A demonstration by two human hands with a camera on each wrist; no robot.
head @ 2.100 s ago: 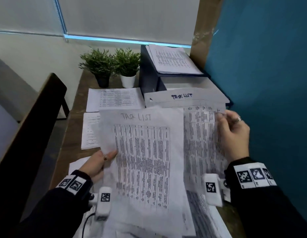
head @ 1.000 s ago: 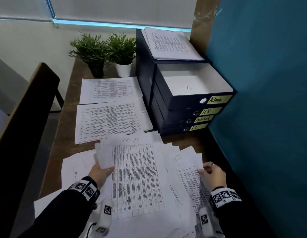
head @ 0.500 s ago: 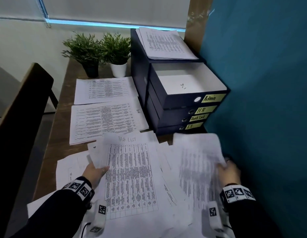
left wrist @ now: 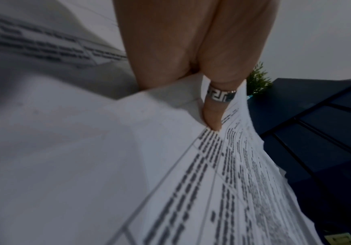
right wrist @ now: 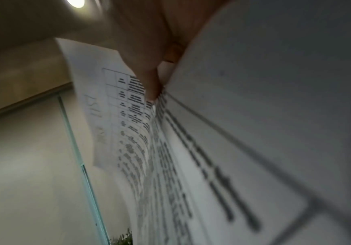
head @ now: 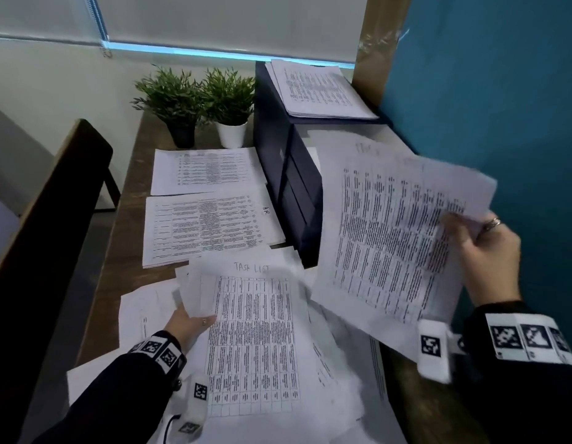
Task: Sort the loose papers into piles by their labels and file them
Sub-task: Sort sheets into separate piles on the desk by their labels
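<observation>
Right hand (head: 488, 251) at 3 o'clock, fingers clamped on the edge of a raised printed sheet (head: 390, 238), held tilted in front of the drawer unit (head: 287, 174). Left hand (head: 188, 325) at 7 o'clock pinches the "TASK LIST" sheet (head: 255, 341) atop loose papers (head: 143, 312) on the tabletop (head: 118, 251). Sorted piles (head: 207, 225) lie at 11 o'clock.

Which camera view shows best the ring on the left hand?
The left wrist view: the ring is close and sharp there, its key pattern visible, on the left hand. The head view shows it only as a small blurred spot. The right wrist view does not show it.
</observation>
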